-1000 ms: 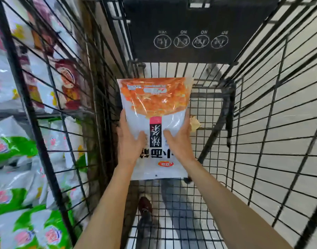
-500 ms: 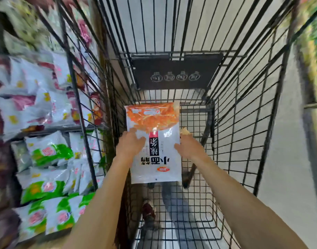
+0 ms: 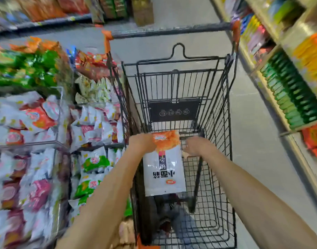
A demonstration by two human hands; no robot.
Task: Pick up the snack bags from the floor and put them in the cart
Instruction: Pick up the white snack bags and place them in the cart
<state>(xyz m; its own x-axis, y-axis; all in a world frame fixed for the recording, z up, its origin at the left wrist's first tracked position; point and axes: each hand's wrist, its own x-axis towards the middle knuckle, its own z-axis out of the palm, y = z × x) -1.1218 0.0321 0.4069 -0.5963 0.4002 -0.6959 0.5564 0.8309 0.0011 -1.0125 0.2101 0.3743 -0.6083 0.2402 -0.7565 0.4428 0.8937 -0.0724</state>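
White-and-orange snack bag: inside the basket of the black wire cart, toward its left wall, orange end farthest from you, print upside down. Your left hand grips the bag's upper left edge, fingers curled round it. Your right hand sits just beside the bag's right edge, blurred; whether it has hold cannot be told. Stocked shelves flank the cart on both sides.

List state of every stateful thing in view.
snack bag: inside the cart's wire walls, print upside down, held at its orange end.
left hand: holds the bag's orange end.
right hand: beside the bag's right edge, contact unclear.
cart: upright.
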